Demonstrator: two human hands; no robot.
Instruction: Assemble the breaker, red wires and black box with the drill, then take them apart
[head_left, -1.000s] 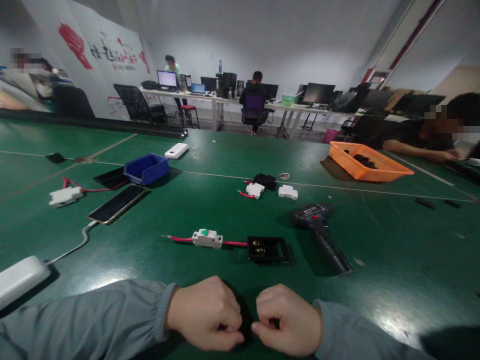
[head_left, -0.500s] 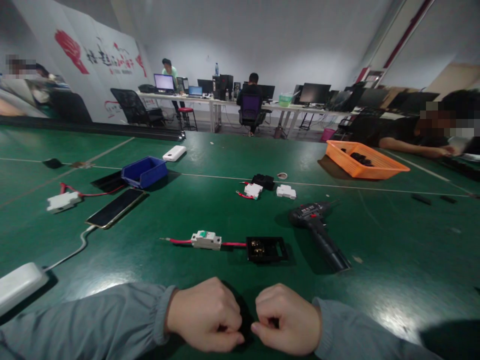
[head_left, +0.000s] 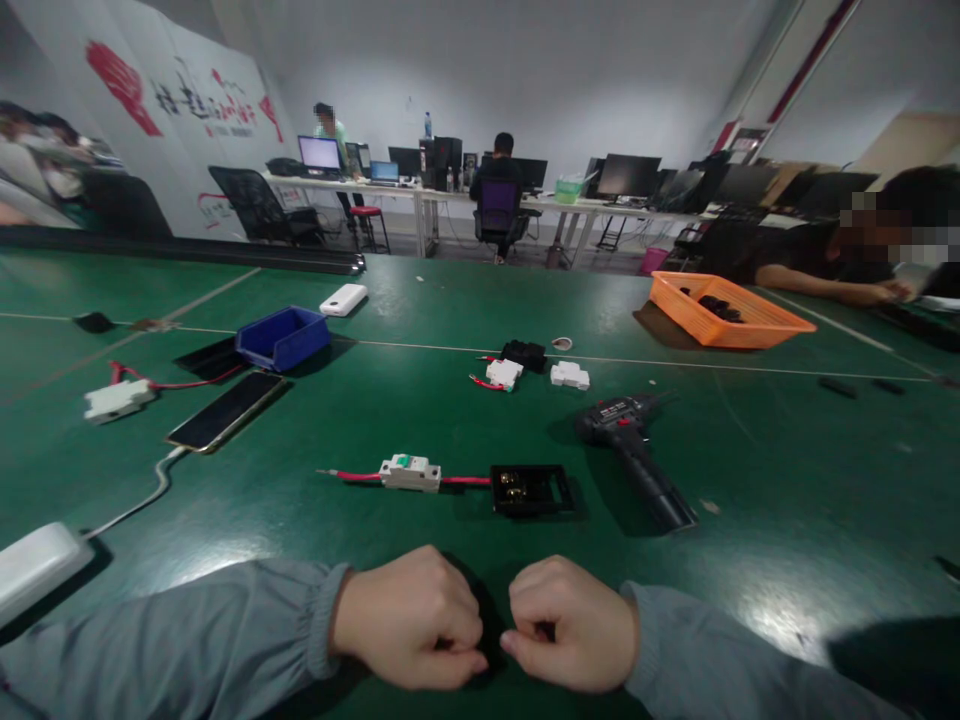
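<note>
My left hand (head_left: pixel 415 620) rests in a loose fist near the table's front edge. Facing it, with a small gap between, my right hand (head_left: pixel 571 625) is curled the same way. Nothing shows in either one. Just beyond them lies a white circuit breaker (head_left: pixel 410 473) with a green switch. A red wire (head_left: pixel 466 481) joins it to a black terminal box (head_left: pixel 531 490) with brass screws, and another red wire (head_left: pixel 358 477) ends bare at the left. To the right, a black cordless screwdriver (head_left: pixel 636 460) lies on its side, apart from both hands.
On the green table (head_left: pixel 420 410) are a phone (head_left: pixel 225 412) cabled to a white power bank (head_left: pixel 41 570), a blue bin (head_left: pixel 283 340), an orange basket (head_left: pixel 731 312) and further white breakers (head_left: pixel 570 376). A co-worker's arm (head_left: pixel 817 287) rests at the far right.
The whole scene sits slightly higher and further left in view, as my head has shifted a little. Both hands keep their closed pose, and the things on the table stay in place.
</note>
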